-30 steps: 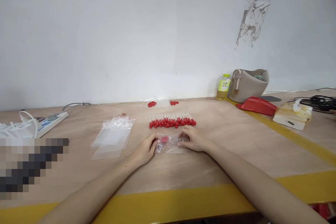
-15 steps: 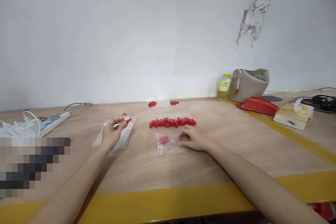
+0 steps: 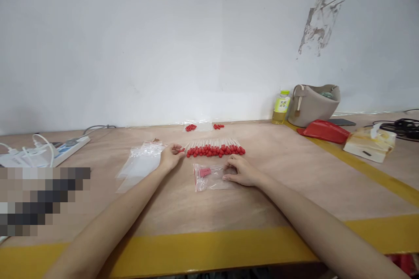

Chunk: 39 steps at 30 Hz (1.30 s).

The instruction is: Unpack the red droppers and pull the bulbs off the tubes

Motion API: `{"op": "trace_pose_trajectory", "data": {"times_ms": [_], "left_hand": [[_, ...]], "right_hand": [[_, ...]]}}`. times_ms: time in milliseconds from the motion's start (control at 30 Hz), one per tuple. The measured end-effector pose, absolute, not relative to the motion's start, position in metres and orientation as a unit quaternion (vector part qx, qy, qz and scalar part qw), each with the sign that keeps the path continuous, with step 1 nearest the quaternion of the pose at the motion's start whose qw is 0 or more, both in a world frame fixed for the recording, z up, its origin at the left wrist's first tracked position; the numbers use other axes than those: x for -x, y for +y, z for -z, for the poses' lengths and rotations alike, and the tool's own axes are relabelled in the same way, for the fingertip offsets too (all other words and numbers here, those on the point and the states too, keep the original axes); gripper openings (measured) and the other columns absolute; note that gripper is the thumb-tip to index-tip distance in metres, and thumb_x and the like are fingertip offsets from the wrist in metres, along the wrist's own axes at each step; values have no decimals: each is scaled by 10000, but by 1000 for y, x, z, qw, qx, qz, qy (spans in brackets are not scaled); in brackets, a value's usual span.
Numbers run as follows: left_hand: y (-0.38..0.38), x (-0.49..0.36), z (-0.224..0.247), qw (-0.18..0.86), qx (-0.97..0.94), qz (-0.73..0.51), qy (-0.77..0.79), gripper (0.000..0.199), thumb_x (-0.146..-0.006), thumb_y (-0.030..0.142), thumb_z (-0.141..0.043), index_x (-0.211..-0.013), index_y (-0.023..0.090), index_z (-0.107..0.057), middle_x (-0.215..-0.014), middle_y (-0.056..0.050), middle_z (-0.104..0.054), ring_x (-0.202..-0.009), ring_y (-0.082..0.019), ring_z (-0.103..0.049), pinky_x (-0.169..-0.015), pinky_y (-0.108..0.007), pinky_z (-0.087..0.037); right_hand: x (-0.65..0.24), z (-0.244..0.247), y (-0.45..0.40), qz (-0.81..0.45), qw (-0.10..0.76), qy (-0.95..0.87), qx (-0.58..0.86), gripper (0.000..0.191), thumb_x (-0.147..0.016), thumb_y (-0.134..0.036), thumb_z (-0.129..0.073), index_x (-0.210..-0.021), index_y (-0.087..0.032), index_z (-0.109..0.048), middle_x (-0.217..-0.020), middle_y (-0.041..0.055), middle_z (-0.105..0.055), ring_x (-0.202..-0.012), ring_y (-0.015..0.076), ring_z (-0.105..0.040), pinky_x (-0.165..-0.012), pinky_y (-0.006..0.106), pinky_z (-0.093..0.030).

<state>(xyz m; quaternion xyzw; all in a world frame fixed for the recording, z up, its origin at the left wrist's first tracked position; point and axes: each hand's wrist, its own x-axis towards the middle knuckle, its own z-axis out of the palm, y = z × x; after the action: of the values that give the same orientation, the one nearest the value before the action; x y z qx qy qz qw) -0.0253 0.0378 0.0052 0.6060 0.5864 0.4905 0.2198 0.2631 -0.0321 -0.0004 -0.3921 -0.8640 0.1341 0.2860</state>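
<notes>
Just nearer than the stick row (image 3: 214,151): clear bag (image 3: 214,182), flat, pink-red piece (image 3: 205,172) showing through it.
Right hand (image 3: 244,171): half-curled over the bag's right end; cannot tell if it grips.
Left hand (image 3: 170,158): pinching a red-tipped stick (image 3: 182,150) at the row's left end.
Row: many laid side by side, one in the fingers.
Other bags (image 3: 140,163): left of the row.
Small red pieces (image 3: 190,127): two loose heaps beyond it.
</notes>
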Motion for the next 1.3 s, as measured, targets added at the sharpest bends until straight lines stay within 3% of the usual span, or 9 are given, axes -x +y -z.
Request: {"op": "trace_pose_trajectory", "data": {"times_ms": [167,433,567,667,833,1067,1167,1300], "left_hand": [[38,19,6,248,-625,-477,566,407,-549,247,-716,-902,126,-553,-904,-91,-629,-849,-185,-615,-766,-291,-483],[27,16,6,146,-627,-510,571,238,-716,300,-552,-898,148,-538,-932,-82,-584,-857,-182,-569,-789,-336,-452],[-5,4,1,109,-667,-505,537,120,-683,280,-554,-739,174,-550,-768,-15,-564,-716,-145,-526,-682,-273,-436],[-31,-6,2,176,-715,-444,510,22,-634,172,-527,-654,169,-535,-619,25,-529,-583,-106,-476,-568,-220,-390],[-47,-16,7,293,-729,-373,493,30,-606,137,-531,-617,142,-558,-544,35,-502,-501,-81,-434,-488,-196,-333],[-40,-23,7,198,-776,-356,481,346,-663,365,-628,-963,192,-637,-786,-5,-446,-591,-89,-413,-538,-218,-359],[-43,-25,2,168,-804,-304,482,283,-709,382,-587,-932,221,-653,-770,-3,-419,-616,-99,-419,-568,-227,-366],[-43,-24,1,151,-797,-299,503,229,-671,377,-608,-767,169,-627,-707,7,-417,-593,-107,-420,-546,-232,-354]], "right_hand": [[-263,1,-32,-134,285,-864,394,229,-666,-320,-676,-803,-160,-589,-829,39,-481,-763,148,-479,-686,264,-413],[-263,1,-31,-140,290,-860,395,232,-660,-327,-680,-801,-167,-590,-831,34,-480,-746,140,-478,-684,263,-418],[-264,2,-30,-140,291,-862,391,241,-655,-331,-685,-808,-168,-595,-827,32,-480,-755,143,-482,-683,262,-416],[-264,1,-31,-144,290,-861,393,241,-656,-329,-685,-813,-167,-601,-831,34,-480,-753,143,-482,-677,261,-412],[-264,1,-31,-152,288,-858,398,254,-654,-337,-685,-826,-167,-605,-854,41,-498,-773,151,-487,-690,272,-408],[-265,3,-26,-140,291,-867,380,277,-639,-374,-697,-812,-172,-617,-841,43,-525,-819,170,-486,-734,293,-401],[-266,4,-24,-160,291,-870,363,285,-638,-376,-699,-814,-168,-615,-852,43,-534,-797,160,-501,-713,281,-411],[-267,3,-24,-176,299,-874,339,261,-655,-364,-689,-814,-171,-614,-874,43,-552,-816,158,-521,-729,278,-418]]}}
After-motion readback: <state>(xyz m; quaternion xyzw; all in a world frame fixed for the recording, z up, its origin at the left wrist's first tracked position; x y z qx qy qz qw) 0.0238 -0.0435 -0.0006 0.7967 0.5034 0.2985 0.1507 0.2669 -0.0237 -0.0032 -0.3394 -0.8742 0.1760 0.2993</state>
